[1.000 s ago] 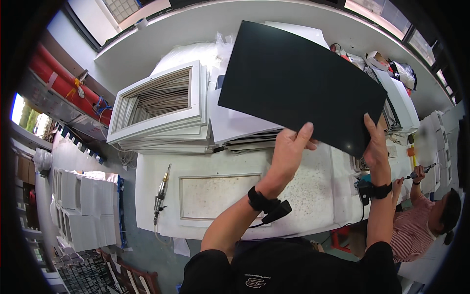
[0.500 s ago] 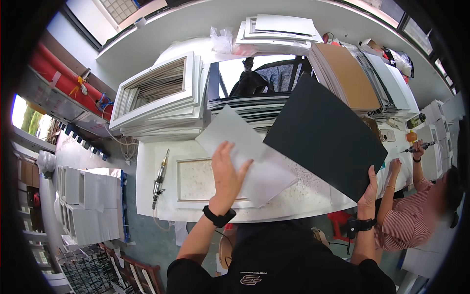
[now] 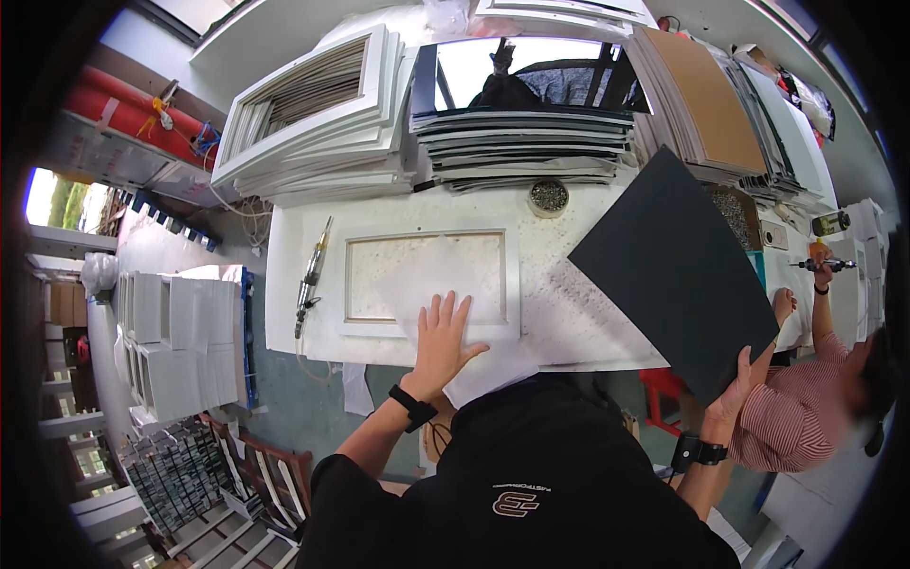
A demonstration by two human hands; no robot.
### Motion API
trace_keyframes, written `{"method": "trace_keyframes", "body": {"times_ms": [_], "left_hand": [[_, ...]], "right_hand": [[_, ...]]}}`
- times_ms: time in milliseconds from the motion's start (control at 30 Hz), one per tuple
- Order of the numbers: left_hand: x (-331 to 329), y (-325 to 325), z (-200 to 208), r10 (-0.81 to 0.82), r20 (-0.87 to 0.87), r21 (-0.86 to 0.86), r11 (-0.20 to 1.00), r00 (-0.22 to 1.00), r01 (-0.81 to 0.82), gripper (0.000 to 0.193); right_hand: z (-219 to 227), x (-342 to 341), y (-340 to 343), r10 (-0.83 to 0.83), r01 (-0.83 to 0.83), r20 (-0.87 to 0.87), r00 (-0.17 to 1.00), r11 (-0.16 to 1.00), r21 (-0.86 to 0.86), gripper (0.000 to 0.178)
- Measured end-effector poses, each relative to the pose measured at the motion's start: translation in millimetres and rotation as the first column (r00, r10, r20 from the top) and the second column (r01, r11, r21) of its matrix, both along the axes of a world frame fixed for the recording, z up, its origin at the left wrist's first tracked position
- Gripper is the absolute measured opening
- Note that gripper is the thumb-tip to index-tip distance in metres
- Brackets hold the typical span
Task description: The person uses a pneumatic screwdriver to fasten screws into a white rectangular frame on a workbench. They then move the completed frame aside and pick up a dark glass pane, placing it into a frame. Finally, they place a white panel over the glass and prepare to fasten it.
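In the lower middle of the frame the left hand [image 3: 443,334] lies with its fingers spread over a thin, whitish translucent sheet [image 3: 493,365], which partly covers a white rectangular frame [image 3: 513,284] flat on the white table [image 3: 588,332] and reaches past the table's near edge. At the lower right, the right hand [image 3: 728,403] pinches the lower right edge of a dark panel [image 3: 678,275], its thumb in sight and its other fingers hard to make out; the panel slants across the right half of the frame, one corner pointing up. Left of the white frame lies a slim metal tool [image 3: 311,280] with a hose at its lower end. In the upper left stand stacked white frames [image 3: 313,171], and at upper centre is a pile of dark sheets [image 3: 521,142] with a reflective top. Just below that pile sits a round tub [image 3: 549,197] of small metal pieces, and brown-topped boards [image 3: 706,100] lean at the upper right. At the far right a co-worker in a striped shirt [image 3: 791,417] holds another metal tool [image 3: 823,265]
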State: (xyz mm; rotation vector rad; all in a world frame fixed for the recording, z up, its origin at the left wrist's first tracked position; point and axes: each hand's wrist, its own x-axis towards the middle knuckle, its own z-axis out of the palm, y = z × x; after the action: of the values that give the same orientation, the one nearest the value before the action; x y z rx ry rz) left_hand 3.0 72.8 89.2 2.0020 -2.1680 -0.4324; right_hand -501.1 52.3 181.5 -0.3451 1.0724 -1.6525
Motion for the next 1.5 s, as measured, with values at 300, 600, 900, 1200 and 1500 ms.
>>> {"method": "trace_keyframes", "body": {"times_ms": [300, 600, 900, 1200, 1500], "left_hand": [[20.3, 33.4, -51.4, 0.051, -0.159, -0.206, 0.975, 0.986, -0.084, 0.041], [34.3, 18.6, -53.8, -0.006, -0.352, -0.247, 0.965, 0.936, -0.087, 0.01], [47.6, -83.5, 125.5, 0.246, -0.754, -0.185, 0.81, 0.609, -0.557, 0.024], [92.0, -432.6, 243.7, -0.082, -0.645, -0.608, 0.657, 0.759, -0.445, 0.033], [90.6, -546.6, 171.8, 0.14, -0.338, -0.425, 0.859, 0.93, -0.284, 0.056]], "right_hand": [[-30.3, 50.1, -49.4, 0.292, -0.296, 0.057, 0.955, 0.95, 0.097, 0.044], [-43.8, 72.4, -78.1, 0.404, -0.411, 0.083, 0.911, 0.905, 0.107, 0.041], [-45.0, 69.6, -75.6, 0.349, -0.354, 0.073, 0.934, 0.931, 0.091, 0.041], [-48.3, 84.9, -56.4, 0.153, -0.164, 0.078, 0.985, 0.975, 0.153, 0.045], [-49.4, 87.4, -35.4, 0.083, -0.097, 0.091, 0.992, 0.98, 0.171, 0.048]]}}
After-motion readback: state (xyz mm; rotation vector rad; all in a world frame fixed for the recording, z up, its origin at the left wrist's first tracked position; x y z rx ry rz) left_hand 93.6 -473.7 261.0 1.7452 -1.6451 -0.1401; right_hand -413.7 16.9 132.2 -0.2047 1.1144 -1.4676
